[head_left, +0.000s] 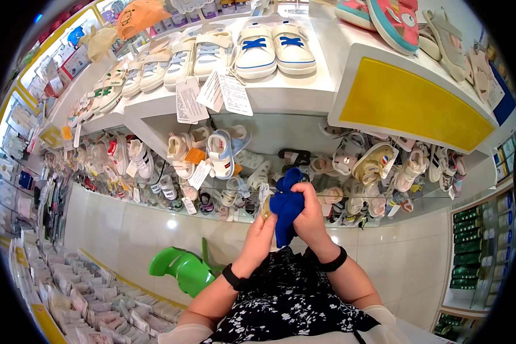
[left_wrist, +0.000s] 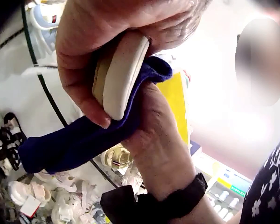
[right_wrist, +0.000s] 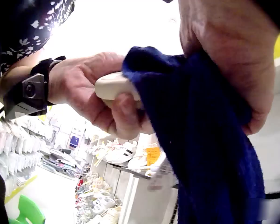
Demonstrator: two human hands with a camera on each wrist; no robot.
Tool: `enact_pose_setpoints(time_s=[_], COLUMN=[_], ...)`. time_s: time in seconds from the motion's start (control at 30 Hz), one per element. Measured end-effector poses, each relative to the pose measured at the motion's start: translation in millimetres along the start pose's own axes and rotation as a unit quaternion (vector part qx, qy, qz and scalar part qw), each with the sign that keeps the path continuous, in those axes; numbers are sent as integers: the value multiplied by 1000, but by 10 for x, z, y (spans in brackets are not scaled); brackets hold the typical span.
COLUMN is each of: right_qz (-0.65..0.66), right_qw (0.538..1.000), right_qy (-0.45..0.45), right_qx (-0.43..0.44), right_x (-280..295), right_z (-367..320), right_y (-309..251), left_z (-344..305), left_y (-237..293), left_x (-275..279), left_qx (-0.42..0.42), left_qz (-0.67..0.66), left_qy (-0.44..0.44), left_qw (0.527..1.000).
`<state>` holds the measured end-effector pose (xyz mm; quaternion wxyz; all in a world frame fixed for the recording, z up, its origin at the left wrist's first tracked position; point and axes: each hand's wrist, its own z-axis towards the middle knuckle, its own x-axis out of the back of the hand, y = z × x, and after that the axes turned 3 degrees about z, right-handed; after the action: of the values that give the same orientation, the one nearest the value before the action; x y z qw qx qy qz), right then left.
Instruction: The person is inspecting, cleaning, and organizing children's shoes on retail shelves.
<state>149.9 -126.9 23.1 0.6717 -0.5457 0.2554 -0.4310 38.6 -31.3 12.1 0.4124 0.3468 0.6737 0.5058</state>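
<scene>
A small white shoe [left_wrist: 123, 77] with a tan sole is gripped by the left hand [right_wrist: 100, 93], whose fingers curl round it. The right hand [head_left: 311, 219] holds a blue cloth [head_left: 286, 207], bunched in its fingers. In the right wrist view the cloth [right_wrist: 196, 135] hangs down from the right hand [right_wrist: 233, 56] and touches the end of the shoe [right_wrist: 115, 86]. The left wrist view shows the cloth [left_wrist: 79, 142] lying along the shoe's side, between it and the right palm. Part of the shoe is hidden by the left hand [head_left: 261, 238] and the cloth.
White shoes with blue laces [head_left: 257, 50] stand on the upper white shelf [head_left: 286, 94]. Below, lower shelves hold several small shoes [head_left: 221, 153]. A green chair [head_left: 183, 268] stands on the floor [head_left: 126, 226] at the left. Packaged goods [head_left: 92, 298] fill the lower left.
</scene>
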Motion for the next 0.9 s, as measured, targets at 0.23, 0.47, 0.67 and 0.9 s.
enact_pose_setpoints(time_s=[0.23, 0.47, 0.67, 0.9], right_qz=[388, 557, 275, 269], right_qw=[877, 797, 958, 960], right_qy=[97, 35, 51, 10], right_qx=[-266, -231, -67, -75], right_x=[51, 455, 151, 196], right_z=[12, -244, -292, -163], right_y=[121, 148, 165, 213], left_z=[-146, -107, -83, -100], left_y=[163, 192, 157, 245], left_x=[-70, -89, -290, -308], left_qx=[-53, -250, -263, -285], left_qz=[172, 290, 368, 393], left_qy=[-16, 80, 18, -29], left_qw=[983, 920, 892, 874])
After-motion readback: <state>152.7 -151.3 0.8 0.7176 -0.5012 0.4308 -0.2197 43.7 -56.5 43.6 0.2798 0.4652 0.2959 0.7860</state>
